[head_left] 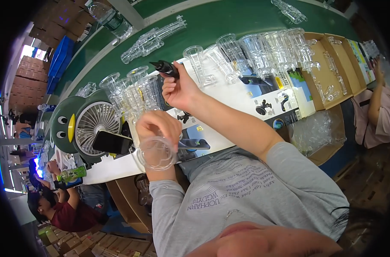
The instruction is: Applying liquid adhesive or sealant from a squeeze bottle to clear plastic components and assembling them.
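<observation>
My left hand [160, 126] is closed on a clear plastic cup-shaped part [157, 155], whose round rim faces toward me. My right hand [181, 89] is raised beyond it, fingers wrapped around a short black tool with a pointed tip [166, 68]. The tip points up and left, and its kind I cannot make out. Left of my hands stands a group of clear plastic cup-shaped parts [137, 90]. A longer row of similar clear parts [257, 53] runs to the right of the black tool. Printed cardboard sheets [246, 107] lie under both groups.
A green bird-shaped fan [98, 122] stands at left, with a phone [111, 142] leaning before it. Clear tubular parts [154, 40] and a water bottle [111, 21] lie farther back. At right are a cardboard tray [328, 64] and a box with plastic bags [315, 132]. Other people [75, 210] sit nearby.
</observation>
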`<state>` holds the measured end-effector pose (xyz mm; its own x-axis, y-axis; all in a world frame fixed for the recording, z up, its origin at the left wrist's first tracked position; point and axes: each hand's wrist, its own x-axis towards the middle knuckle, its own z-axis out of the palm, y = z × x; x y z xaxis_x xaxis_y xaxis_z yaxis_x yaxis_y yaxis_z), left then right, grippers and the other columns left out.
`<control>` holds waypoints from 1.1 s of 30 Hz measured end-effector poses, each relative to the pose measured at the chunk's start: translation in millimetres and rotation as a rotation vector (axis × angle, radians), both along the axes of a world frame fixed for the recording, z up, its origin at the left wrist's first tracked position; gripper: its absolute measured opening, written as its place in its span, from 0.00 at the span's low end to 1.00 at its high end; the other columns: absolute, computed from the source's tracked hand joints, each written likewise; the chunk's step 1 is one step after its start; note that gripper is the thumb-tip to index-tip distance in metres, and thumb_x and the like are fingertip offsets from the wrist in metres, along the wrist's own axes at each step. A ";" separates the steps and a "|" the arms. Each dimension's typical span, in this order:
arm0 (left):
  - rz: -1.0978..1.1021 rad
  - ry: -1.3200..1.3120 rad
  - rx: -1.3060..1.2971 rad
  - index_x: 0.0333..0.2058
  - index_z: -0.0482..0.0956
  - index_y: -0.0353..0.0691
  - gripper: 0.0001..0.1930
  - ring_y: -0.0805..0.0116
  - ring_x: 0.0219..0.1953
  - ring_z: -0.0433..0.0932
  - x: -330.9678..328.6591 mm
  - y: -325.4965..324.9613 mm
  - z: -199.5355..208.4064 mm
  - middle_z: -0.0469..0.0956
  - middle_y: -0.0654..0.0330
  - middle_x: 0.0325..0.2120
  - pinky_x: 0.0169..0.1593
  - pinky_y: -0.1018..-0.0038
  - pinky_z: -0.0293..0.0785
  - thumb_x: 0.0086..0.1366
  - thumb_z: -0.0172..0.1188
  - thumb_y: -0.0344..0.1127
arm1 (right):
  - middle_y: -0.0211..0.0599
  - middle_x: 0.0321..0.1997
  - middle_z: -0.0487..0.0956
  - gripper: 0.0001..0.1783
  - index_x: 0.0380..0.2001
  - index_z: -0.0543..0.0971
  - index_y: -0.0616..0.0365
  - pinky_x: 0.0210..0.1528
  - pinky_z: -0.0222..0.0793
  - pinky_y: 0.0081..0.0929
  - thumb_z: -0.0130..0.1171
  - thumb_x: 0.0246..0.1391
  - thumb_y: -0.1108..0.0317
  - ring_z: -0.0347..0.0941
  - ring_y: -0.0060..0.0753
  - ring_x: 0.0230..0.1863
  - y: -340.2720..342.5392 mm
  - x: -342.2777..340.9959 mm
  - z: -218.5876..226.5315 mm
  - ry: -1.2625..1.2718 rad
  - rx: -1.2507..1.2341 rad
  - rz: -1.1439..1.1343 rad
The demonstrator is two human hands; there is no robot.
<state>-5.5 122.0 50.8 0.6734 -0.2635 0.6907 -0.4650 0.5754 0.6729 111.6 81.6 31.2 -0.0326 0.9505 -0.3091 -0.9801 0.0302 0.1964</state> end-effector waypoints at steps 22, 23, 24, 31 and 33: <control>0.059 0.277 0.017 0.26 0.73 0.26 0.16 0.56 0.17 0.73 0.5 -11.1 -5.2 0.74 0.42 0.18 0.22 0.68 0.63 0.56 0.56 0.39 | 0.20 0.11 0.57 0.27 0.30 0.72 0.57 0.16 0.46 0.14 0.41 0.52 0.42 0.49 0.16 0.12 -17.8 -17.4 -30.4 -0.006 -0.075 -0.023; 0.044 0.276 0.018 0.26 0.73 0.26 0.16 0.56 0.17 0.73 1.1 -14.7 -6.7 0.74 0.42 0.18 0.22 0.68 0.63 0.56 0.56 0.39 | 0.21 0.11 0.56 0.27 0.31 0.71 0.58 0.16 0.46 0.14 0.41 0.52 0.42 0.49 0.17 0.12 -25.5 -17.0 -33.4 -0.026 -0.046 -0.003; 0.187 0.292 -0.022 0.25 0.72 0.28 0.16 0.57 0.17 0.72 -5.5 -19.7 -6.5 0.74 0.45 0.17 0.22 0.68 0.63 0.55 0.57 0.40 | 0.21 0.11 0.56 0.27 0.31 0.71 0.58 0.16 0.46 0.14 0.41 0.52 0.42 0.49 0.17 0.12 -34.8 -20.9 -29.3 -0.025 -0.042 -0.003; 0.550 0.442 -0.234 0.33 0.66 0.37 0.21 0.59 0.30 0.73 2.8 -8.7 -19.4 0.73 0.51 0.26 0.34 0.67 0.67 0.45 0.66 0.39 | 0.34 0.40 0.68 0.35 0.51 0.61 0.60 0.46 0.58 0.26 0.42 0.52 0.41 0.64 0.26 0.42 -105.4 -5.6 -5.4 -1.086 0.190 -0.219; 0.535 0.456 -0.251 0.38 0.66 0.35 0.25 0.57 0.38 0.75 7.5 -3.4 -21.5 0.74 0.48 0.35 0.44 0.66 0.71 0.43 0.68 0.34 | 0.38 0.55 0.61 0.47 0.58 0.51 0.63 0.58 0.48 0.29 0.48 0.45 0.37 0.55 0.31 0.58 -123.7 -2.0 4.4 -1.404 0.256 -0.203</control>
